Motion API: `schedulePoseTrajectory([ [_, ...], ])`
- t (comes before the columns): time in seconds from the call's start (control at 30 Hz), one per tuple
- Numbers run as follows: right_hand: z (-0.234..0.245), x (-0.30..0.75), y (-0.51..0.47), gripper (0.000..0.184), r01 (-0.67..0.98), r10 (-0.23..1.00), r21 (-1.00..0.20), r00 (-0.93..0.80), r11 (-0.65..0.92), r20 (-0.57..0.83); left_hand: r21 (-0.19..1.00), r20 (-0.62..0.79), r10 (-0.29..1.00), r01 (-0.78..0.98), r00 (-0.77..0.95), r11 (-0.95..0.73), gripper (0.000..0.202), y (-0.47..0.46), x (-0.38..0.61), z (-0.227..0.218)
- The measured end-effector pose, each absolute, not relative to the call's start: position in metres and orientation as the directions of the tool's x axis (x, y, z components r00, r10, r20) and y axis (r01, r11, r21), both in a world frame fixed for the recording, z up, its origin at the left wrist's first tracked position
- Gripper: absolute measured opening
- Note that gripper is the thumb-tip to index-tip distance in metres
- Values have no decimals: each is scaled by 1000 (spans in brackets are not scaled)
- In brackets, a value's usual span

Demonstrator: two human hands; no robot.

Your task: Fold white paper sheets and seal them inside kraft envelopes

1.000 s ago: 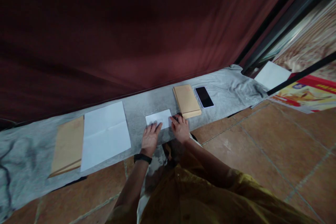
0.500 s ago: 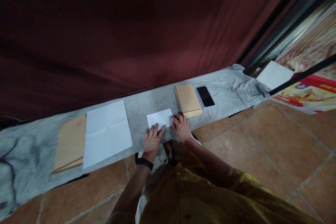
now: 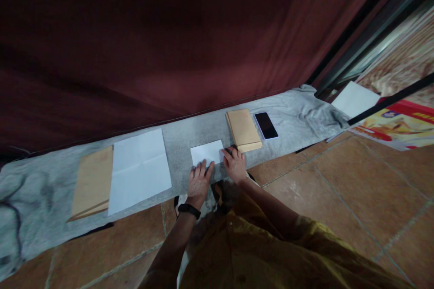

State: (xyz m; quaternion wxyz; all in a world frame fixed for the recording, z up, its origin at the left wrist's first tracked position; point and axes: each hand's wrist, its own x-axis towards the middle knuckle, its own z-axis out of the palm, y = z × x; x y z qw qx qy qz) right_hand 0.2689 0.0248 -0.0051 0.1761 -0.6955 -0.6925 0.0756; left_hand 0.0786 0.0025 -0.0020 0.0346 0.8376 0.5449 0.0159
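Note:
A small folded white paper (image 3: pixel 206 151) lies flat on the grey cloth in front of me. My left hand (image 3: pixel 199 180) rests along its near edge, fingers stretched out and fingertips on the paper. At the paper's right edge, my right hand (image 3: pixel 234 165) touches it with the index finger, the other fingers spread beside it. Just beyond the right hand sits a stack of brown envelopes (image 3: pixel 244 128). To the left, a larger white sheet (image 3: pixel 140 171) with a crease across it lies partly over more brown envelopes (image 3: pixel 93 180).
A phone (image 3: pixel 266 125) with a dark screen lies right of the envelope stack. The grey cloth (image 3: pixel 298 113) covers a narrow bench against a dark red curtain (image 3: pixel 190 45). A printed box (image 3: pixel 403 122) and a white sheet (image 3: pixel 355 99) stand at the far right. Tiled floor (image 3: pixel 325 194) shows below.
Both hands stay on the small folded paper in nearly the same pose. The whole view has shifted very slightly.

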Motion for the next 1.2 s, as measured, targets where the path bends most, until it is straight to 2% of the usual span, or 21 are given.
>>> schedulePoseTrajectory([
  [0.2, -11, 271, 26, 40, 936, 991, -349, -4, 52, 137, 78, 7, 919, 916, 395, -394, 66, 0, 76, -4],
  [0.37, -17, 273, 27, 41, 931, 990, -354, -40, 85, 135, 220, 102, 928, 902, 357, -371, 66, -1, 70, -11],
  [0.43, -19, 275, 27, 41, 926, 990, -364, -49, 95, 134, 338, 201, 951, 895, 235, -293, 62, -1, 68, -14],
  [0.5, -22, 276, 27, 40, 915, 989, -390, -51, 103, 141, 476, 271, 962, 864, 34, -164, 54, 1, 67, -17],
  [0.6, -24, 277, 29, 39, 893, 988, -440, -36, 100, 151, 610, 230, 956, 792, -181, 3, 45, 7, 64, -19],
  [0.7, -26, 277, 31, 41, 864, 989, -498, 2, 72, 146, 670, 149, 964, 739, -221, 67, 37, 14, 62, -19],
  [0.9, -30, 283, 34, 52, 717, 984, -691, 46, 87, 172, 851, 178, 932, 525, -316, 15, 22, 18, 59, -32],
  [1.07, -38, 292, 37, 57, 528, 976, -839, 77, 132, 202, 873, 197, 927, 487, -320, -17, 12, 17, 57, -37],
  [1.2, -43, 296, 39, 42, 447, 973, -882, 94, 148, 211, 870, 240, 930, 487, -277, -79, 12, 20, 52, -30],
])
